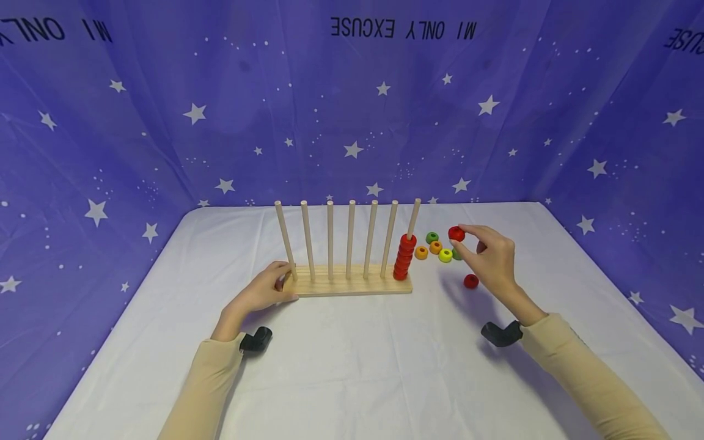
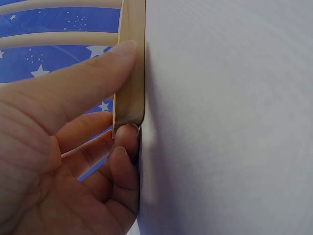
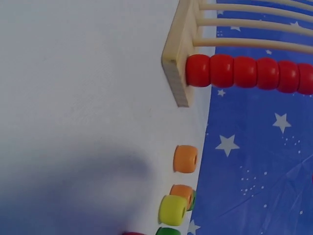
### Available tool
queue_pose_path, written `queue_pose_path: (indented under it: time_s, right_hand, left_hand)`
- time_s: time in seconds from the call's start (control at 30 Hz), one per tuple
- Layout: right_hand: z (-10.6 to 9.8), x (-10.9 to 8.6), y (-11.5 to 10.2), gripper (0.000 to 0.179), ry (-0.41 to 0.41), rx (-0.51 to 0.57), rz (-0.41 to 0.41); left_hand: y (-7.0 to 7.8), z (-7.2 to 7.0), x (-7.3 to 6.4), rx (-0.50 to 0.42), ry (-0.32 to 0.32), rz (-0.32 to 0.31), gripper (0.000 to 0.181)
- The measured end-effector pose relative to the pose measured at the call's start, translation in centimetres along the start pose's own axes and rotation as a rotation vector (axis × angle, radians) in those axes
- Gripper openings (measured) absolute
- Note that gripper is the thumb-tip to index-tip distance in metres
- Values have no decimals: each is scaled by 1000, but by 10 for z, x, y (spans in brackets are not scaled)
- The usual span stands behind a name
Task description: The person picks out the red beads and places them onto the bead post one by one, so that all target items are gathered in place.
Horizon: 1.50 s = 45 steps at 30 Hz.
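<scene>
My left hand point(image 1: 263, 288) grips the left end of a wooden peg stand point(image 1: 346, 286), thumb along its front edge and fingers curled round the end; the left wrist view shows this grip on the base point(image 2: 131, 93) close up. Several upright pegs rise from the base. A stack of red beads point(image 1: 403, 260) sits on the rightmost peg, also seen as a red row point(image 3: 244, 72) in the right wrist view. To the right of the stand, my right hand point(image 1: 492, 260) pinches a red bead point(image 1: 456, 233) between thumb and fingertips, above the table.
Loose beads lie right of the stand: a green one point(image 1: 432, 237), orange ones point(image 1: 421, 252), a yellow one point(image 1: 445, 255) and another green one partly behind the right hand. One red bead point(image 1: 470, 281) lies nearer. A purple starred cloth point(image 1: 352, 110) hangs behind the white table point(image 1: 352, 366).
</scene>
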State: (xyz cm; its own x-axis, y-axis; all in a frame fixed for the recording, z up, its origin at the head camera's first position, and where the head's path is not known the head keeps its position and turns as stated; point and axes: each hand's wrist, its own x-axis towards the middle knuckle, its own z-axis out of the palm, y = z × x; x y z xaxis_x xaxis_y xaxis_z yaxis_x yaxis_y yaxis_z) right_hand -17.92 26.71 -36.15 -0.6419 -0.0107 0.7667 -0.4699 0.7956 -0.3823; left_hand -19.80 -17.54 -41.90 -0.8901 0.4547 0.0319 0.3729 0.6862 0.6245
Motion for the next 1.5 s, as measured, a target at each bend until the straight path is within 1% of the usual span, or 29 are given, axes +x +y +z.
queue_pose_path:
  time_s: [0.2,0.43,0.73,0.97,1.17,1.5]
  right_hand:
    - [1,3,-6,36,56,69,-44]
    - [-1,12,-14,37,83,90,-117]
    - [-3,22,-25,38,129,133,-152]
    - [-3,27,-35,35,131,178,-142]
    - [-3,28,-44,37,132,192,-131]
    - [0,31,-55,40,135,253,-116]
  left_hand:
    - [0,0,0,4,6,8,69]
    - [0,-1,0,14,10,17,69]
    - [0,-1,2,18,9,21,69]
    - [-1,0,2,25,9,19,69]
    - [0,0,2,27,8,14,69]
    - [0,0,0,14,6,2,69]
